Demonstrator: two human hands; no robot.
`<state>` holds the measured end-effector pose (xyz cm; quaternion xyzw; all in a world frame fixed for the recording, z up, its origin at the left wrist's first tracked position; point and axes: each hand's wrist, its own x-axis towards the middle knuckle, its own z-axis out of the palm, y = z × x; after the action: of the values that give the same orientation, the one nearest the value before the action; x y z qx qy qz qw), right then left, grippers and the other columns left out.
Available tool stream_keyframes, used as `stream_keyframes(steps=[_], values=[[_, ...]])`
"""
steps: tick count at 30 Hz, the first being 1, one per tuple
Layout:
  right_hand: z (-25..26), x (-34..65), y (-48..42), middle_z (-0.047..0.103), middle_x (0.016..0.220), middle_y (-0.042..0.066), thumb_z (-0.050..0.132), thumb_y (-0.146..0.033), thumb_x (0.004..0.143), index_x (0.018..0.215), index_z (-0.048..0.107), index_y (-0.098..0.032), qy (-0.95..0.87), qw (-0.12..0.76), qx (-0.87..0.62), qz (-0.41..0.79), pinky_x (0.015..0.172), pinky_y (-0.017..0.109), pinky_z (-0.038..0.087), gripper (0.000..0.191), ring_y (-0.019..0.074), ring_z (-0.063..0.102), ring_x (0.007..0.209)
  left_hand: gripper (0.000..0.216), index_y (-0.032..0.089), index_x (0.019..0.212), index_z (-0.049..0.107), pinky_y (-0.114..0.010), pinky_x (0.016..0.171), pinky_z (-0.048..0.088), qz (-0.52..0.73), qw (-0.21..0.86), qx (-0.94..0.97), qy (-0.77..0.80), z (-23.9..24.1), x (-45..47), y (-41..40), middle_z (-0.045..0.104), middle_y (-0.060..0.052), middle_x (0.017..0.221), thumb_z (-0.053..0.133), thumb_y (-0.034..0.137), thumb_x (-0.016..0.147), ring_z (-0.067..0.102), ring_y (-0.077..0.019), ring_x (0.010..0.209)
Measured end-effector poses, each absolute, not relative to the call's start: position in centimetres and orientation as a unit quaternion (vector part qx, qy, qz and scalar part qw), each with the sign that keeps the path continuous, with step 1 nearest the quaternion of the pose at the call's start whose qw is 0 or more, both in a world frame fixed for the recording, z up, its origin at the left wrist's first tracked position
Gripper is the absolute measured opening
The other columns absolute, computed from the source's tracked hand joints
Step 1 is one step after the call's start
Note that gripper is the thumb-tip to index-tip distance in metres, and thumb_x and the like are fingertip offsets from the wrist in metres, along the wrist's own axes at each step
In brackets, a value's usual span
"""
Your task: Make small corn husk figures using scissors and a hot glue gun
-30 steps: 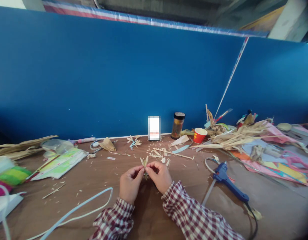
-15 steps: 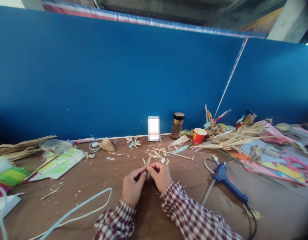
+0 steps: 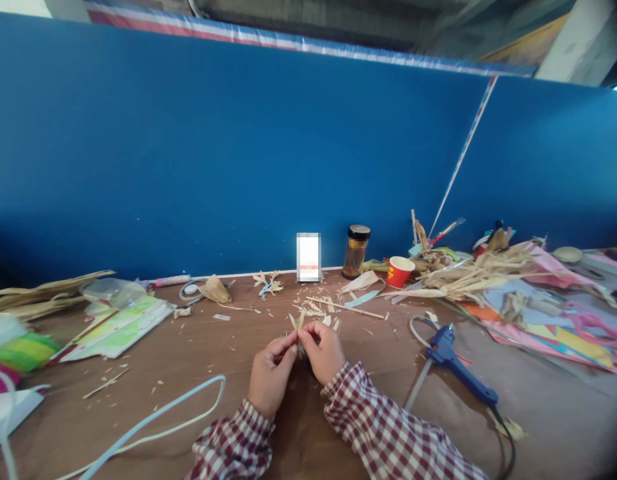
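Both hands meet at the middle of the brown table, pinching a small corn husk piece point(image 3: 300, 323) whose pale, pointed strips stick up above the fingertips. My left hand point(image 3: 272, 373) is closed, thumb and forefinger pressed on the piece from the left. From the other side my right hand point(image 3: 324, 352) grips it with thumb and forefinger. The lower part of the piece is mostly hidden between the hands. Just beyond the fingers lie cut husk scraps point(image 3: 328, 307) and a thin stick point(image 3: 349, 308).
A blue glue gun point(image 3: 461, 367) rests to the right, its cord running toward me. Farther back stand a red paper cup point(image 3: 401, 273) and a lidded jar point(image 3: 356, 253). Dried husks point(image 3: 468, 277) and coloured paper crowd the right. A pale blue cable point(image 3: 158, 403) loops at front left.
My left hand has shifted slightly to the right, and the top of the husk piece has moved a little the same way. My right hand is nearly still.
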<state>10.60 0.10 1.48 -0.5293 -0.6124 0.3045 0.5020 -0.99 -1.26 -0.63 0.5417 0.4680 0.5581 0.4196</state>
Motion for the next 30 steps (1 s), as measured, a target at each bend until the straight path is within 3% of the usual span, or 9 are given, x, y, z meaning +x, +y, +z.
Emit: stream_keyframes(steps=[12,17,20,25,30], values=[[1.1,10.6,0.3,0.061,0.069,0.003,0.046,-0.022,0.078,0.071,0.057,-0.016,-0.622,0.503,-0.518,0.304,0.063,0.026,0.043,0.015,0.0149,0.056,0.064,0.030,0.020,0.100,0.064,-0.034,0.083,0.045,0.538,0.363,0.600,0.467,-0.3,-0.9,-1.4,0.063,-0.007,0.100,0.054,0.023,0.073,0.057,-0.0195,0.093],[0.6,10.6,0.7,0.060,0.070,0.004,0.043,-0.022,0.080,0.073,0.055,-0.017,-0.630,0.500,-0.532,0.264,0.063,0.027,0.043,0.014,0.0156,0.055,0.066,0.031,0.017,0.103,0.061,-0.033,0.077,0.048,0.536,0.336,0.588,0.504,-0.6,-1.1,-1.2,0.063,-0.009,0.099,0.052,0.024,0.074,0.060,-0.0189,0.086],[0.3,10.7,0.8,0.061,0.072,0.004,0.041,-0.021,0.081,0.074,0.052,-0.017,-0.642,0.498,-0.526,0.251,0.064,0.027,0.043,0.014,0.0154,0.056,0.067,0.033,0.016,0.107,0.057,-0.034,0.072,0.050,0.563,0.248,0.582,0.531,-0.2,-1.3,-1.5,0.062,-0.010,0.095,0.052,0.025,0.076,0.061,-0.0181,0.078],[0.6,10.7,0.4,0.060,0.068,0.002,0.040,-0.020,0.083,0.077,0.049,-0.018,-0.688,0.467,-0.520,0.198,0.060,0.025,0.041,0.010,0.0145,0.056,0.064,0.023,0.020,0.097,0.062,-0.036,0.081,0.044,0.578,0.035,0.658,0.481,1.6,-1.8,-2.1,0.060,-0.007,0.093,0.054,0.021,0.075,0.056,-0.0196,0.089],[1.5,10.3,-0.6,0.061,0.071,0.003,0.042,-0.021,0.082,0.080,0.052,-0.019,-0.746,0.386,-0.533,0.105,0.057,0.023,0.038,0.010,0.0148,0.056,0.064,0.019,0.021,0.091,0.064,-0.038,0.078,0.044,0.569,-0.047,0.657,0.493,2.1,-2.4,-1.7,0.061,-0.006,0.088,0.058,0.025,0.072,0.056,-0.0201,0.084]])
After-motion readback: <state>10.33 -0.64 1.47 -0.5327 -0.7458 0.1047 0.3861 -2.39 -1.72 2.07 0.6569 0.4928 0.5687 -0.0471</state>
